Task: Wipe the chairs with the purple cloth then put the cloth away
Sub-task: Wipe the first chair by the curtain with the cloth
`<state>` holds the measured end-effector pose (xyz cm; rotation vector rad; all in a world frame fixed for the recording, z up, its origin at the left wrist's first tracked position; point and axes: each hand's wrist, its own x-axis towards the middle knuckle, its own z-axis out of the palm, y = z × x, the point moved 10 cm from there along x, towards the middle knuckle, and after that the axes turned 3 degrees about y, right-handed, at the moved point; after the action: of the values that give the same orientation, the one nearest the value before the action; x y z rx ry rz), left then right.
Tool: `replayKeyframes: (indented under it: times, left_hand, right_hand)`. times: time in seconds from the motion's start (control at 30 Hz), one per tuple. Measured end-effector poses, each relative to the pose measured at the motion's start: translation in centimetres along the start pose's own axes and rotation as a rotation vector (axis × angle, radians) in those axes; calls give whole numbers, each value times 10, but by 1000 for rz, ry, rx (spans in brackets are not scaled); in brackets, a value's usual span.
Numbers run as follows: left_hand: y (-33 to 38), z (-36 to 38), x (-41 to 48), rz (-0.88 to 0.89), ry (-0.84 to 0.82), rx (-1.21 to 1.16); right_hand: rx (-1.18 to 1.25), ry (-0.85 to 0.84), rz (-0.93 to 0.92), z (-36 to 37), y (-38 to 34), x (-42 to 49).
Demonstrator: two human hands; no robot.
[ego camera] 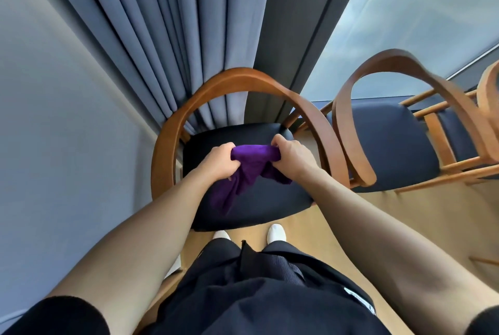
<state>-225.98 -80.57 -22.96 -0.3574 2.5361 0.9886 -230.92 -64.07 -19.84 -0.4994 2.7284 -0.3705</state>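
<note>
Above the dark seat of the nearest chair [259, 207], mid-view, the left hand [220, 163] and the right hand [295, 159] each curl tight round an upper end of the purple cloth [249, 170]. Its top edge stretches between them, and the rest hangs in loose folds toward 7 o'clock. It looks light, soft and limp, and would likely wipe best bunched into a pad and held at the gathered edge. A second chair [391, 145] stands at 3 o'clock and a blue curtain [162, 37] at 12. A white tag [361, 299] on the dark clothing at 5 o'clock is too small to read, and no other writing shows.
</note>
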Motion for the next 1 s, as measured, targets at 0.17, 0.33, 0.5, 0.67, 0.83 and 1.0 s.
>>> replayKeyframes:
  times: [0.17, 0.33, 0.5, 0.67, 0.83, 1.0]
  left_hand:
    - [8, -1, 9, -183, 53, 51]
    - [23, -13, 8, -293, 169, -264]
    - [34, -4, -1, -371, 123, -704]
    - [16, -7, -9, -397, 91, -677]
    - [25, 7, -3, 10, 29, -12]
    - [7, 21, 19, 113, 399, 247]
  right_hand:
    - [-14, -61, -12, 14, -1, -4]
    - [149, -154, -101, 31, -13, -9]
    - [298, 72, -79, 15, -8, -1]
    - [260, 122, -98, 8, -3, 16]
    - [239, 90, -173, 17, 1, 25]
    - [216, 42, -234, 55, 4, 40]
